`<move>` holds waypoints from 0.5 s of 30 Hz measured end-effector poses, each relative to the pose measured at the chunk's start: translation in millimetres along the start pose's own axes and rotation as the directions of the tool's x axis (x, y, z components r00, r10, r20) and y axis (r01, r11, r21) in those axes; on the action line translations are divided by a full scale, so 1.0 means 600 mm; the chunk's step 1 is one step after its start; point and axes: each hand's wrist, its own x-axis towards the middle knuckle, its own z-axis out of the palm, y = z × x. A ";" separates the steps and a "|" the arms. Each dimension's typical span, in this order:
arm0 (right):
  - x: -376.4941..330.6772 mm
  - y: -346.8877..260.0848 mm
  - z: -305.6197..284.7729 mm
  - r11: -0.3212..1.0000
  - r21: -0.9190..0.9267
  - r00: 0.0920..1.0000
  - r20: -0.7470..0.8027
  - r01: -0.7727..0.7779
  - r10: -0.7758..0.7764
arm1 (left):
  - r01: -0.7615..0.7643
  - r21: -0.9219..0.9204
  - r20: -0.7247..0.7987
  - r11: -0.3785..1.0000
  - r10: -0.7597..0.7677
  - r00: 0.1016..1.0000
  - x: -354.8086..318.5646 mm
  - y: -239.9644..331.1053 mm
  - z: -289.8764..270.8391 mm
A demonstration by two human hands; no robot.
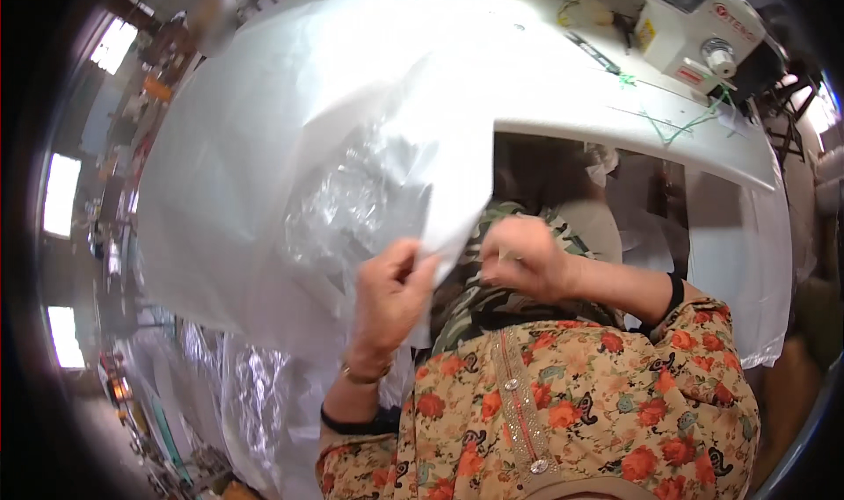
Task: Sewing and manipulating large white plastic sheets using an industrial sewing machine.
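The white sheet (459, 188) spread far of the L hand (393, 293), the nearer one, its edge running near-to-far, tilting R; L thumb + fingers pinched its near corner. R hand (525, 256) hung just R, apart, fingers curled, blurred; couldn't tell if holding anything. Clear plastic (338, 201) lay L, approx. alongside.

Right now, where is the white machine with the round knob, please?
In the head view, the white machine is at the upper right on the white table, beyond the right hand, with green thread near it.
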 end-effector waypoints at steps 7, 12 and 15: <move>0.206 0.082 0.083 0.963 -0.240 0.960 0.214 -0.125 0.178 | -0.417 0.571 0.136 0.707 0.420 0.897 0.030 0.181 -0.067; 0.178 0.096 0.103 0.991 -0.123 0.935 0.343 -0.054 0.094 | -0.662 0.568 0.539 0.489 0.388 0.748 0.024 0.181 -0.027; 0.143 0.123 0.110 0.999 -0.040 0.895 0.445 -0.029 0.044 | -0.655 0.599 0.528 0.461 0.387 0.756 0.008 0.120 -0.008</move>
